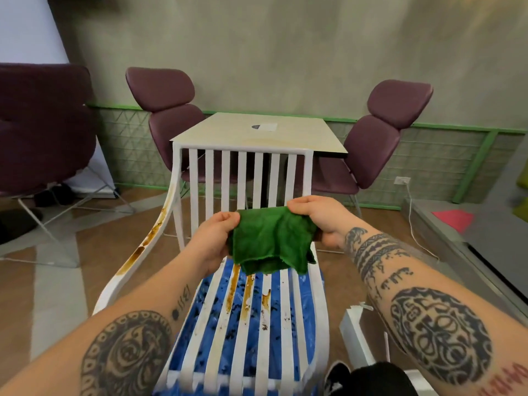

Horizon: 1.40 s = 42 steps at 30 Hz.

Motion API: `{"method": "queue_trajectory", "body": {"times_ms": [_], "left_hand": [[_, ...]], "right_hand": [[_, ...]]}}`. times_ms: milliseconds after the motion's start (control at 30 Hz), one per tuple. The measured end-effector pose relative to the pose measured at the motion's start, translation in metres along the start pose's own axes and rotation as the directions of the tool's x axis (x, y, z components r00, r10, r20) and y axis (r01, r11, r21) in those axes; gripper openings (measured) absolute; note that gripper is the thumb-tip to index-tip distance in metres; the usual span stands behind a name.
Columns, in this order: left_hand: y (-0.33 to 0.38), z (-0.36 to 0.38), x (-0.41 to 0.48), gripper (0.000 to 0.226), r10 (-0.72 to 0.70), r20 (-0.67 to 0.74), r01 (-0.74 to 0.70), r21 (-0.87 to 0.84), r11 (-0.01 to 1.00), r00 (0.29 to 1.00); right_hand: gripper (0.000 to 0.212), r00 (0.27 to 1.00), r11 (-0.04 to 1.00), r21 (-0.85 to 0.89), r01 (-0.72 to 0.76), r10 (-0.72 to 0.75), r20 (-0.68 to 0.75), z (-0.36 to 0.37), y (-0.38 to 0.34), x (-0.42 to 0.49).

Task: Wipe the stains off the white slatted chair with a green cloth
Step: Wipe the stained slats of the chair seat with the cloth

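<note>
The white slatted chair stands right in front of me, its back toward the table. Brown stains run down several seat slats, and more brown streaks mark the left armrest. A green cloth hangs stretched above the seat, clear of the slats. My left hand pinches the cloth's upper left corner. My right hand pinches its upper right corner. The cloth hides the rear part of the seat.
A blue plastic sheet lies under the seat. Behind the chair stands a square table with two purple chairs beside it. A white box sits on the floor at right, next to my black shoe.
</note>
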<state>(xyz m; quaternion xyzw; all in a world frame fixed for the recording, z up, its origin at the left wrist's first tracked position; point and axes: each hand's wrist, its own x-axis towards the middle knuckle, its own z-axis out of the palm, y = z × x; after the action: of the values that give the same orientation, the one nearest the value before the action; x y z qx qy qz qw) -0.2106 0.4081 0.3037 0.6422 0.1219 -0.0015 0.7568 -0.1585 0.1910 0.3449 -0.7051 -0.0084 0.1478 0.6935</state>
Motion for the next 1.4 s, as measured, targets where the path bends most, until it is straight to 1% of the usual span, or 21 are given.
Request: {"method": "queue_trajectory", "body": {"times_ms": [67,133,200,300,367,400,467,500,533,600,667,733,767,833,933,967,1033,1133,1200,1300,1400], "left_hand": [[-0.007,0.009,0.017,0.020,0.085,-0.113,-0.065,0.176,0.982,0.990],[-0.013,0.016,0.025,0.024,0.167,-0.132,-0.119,0.314,0.942,0.977],[-0.021,0.024,0.030,0.031,0.119,-0.015,-0.110,0.277,0.955,0.993],[-0.041,0.032,0.034,0.032,-0.071,0.198,0.049,0.114,0.992,0.978],[-0.062,0.029,0.045,0.031,-0.063,0.188,0.041,0.117,0.992,0.980],[-0.068,0.027,0.050,0.031,-0.035,0.159,0.006,0.179,0.984,0.987],[-0.076,0.027,0.059,0.023,0.011,0.110,-0.045,0.317,0.947,0.994],[-0.077,0.028,0.064,0.018,0.015,0.082,-0.041,0.334,0.942,0.997],[-0.077,0.030,0.068,0.015,0.012,0.049,-0.026,0.299,0.954,0.999],[-0.075,0.035,0.079,0.013,-0.025,-0.017,0.027,0.118,0.993,1.000],[-0.070,0.043,0.090,0.015,-0.074,-0.016,0.072,-0.076,0.994,0.997],[-0.062,0.058,0.101,0.020,-0.112,0.062,0.122,-0.182,0.976,0.992],[-0.057,0.067,0.106,0.025,-0.133,0.116,0.156,-0.216,0.964,0.984],[-0.048,0.082,0.117,0.043,-0.175,0.234,0.235,-0.259,0.937,0.956],[-0.041,0.091,0.142,0.065,-0.156,0.341,0.220,-0.159,0.962,0.927],[-0.041,0.090,0.151,0.063,-0.138,0.329,0.176,-0.088,0.980,0.934],[-0.050,0.081,0.174,0.050,-0.127,0.217,0.121,0.040,0.992,0.968],[-0.094,0.060,0.209,0.030,-0.153,-0.036,0.157,0.156,0.975,0.988],[-0.129,0.049,0.224,0.027,-0.167,-0.114,0.189,0.224,0.956,0.979],[-0.176,0.044,0.246,0.030,-0.163,-0.182,0.221,0.364,0.905,0.970],[-0.205,0.048,0.270,0.034,-0.126,-0.204,0.208,0.454,0.867,0.971]], "right_hand": [[0.024,0.994,0.986,0.128,-0.107,0.104,0.036,0.002,0.008,0.013],[0.024,0.988,0.970,0.191,-0.149,0.138,0.072,0.010,0.013,0.024],[0.024,0.988,0.979,0.150,-0.141,0.129,0.083,0.021,0.023,0.035],[0.023,0.990,0.988,0.088,-0.123,0.116,0.077,0.037,0.041,0.047],[0.021,0.990,0.991,0.068,-0.117,0.111,0.086,0.039,0.051,0.053],[0.021,0.991,0.994,0.042,-0.105,0.102,0.086,0.038,0.054,0.055],[0.024,0.998,0.995,-0.092,-0.031,0.036,0.052,0.032,0.063,0.060],[0.026,1.000,0.986,-0.165,0.017,-0.013,0.021,0.028,0.066,0.062],[0.027,0.997,0.974,-0.218,0.066,-0.071,-0.015,0.023,0.070,0.065],[0.033,0.984,0.953,-0.273,0.131,-0.158,-0.081,0.012,0.080,0.075],[0.046,0.994,0.954,-0.284,0.100,-0.107,-0.009,0.002,0.087,0.084],[0.047,0.992,0.958,-0.277,0.067,-0.035,0.119,-0.004,0.096,0.095],[0.043,0.989,0.956,-0.277,0.100,-0.065,0.133,-0.006,0.098,0.100],[0.032,0.982,0.937,-0.294,0.187,-0.188,0.026,-0.014,0.097,0.111],[0.023,0.949,0.923,-0.294,0.247,-0.292,-0.122,-0.041,0.091,0.132],[0.022,0.946,0.935,-0.256,0.246,-0.289,-0.144,-0.054,0.092,0.141],[0.021,0.944,0.967,-0.087,0.239,-0.252,-0.215,-0.080,0.097,0.158],[0.019,0.892,0.957,0.099,0.271,-0.211,-0.400,-0.118,0.119,0.178],[0.014,0.851,0.963,0.135,0.234,-0.135,-0.507,-0.133,0.145,0.189],[0.012,0.867,0.994,0.069,0.088,-0.042,-0.497,-0.139,0.205,0.207],[0.011,0.932,0.979,-0.189,-0.073,-0.001,-0.363,-0.131,0.252,0.222]]}}
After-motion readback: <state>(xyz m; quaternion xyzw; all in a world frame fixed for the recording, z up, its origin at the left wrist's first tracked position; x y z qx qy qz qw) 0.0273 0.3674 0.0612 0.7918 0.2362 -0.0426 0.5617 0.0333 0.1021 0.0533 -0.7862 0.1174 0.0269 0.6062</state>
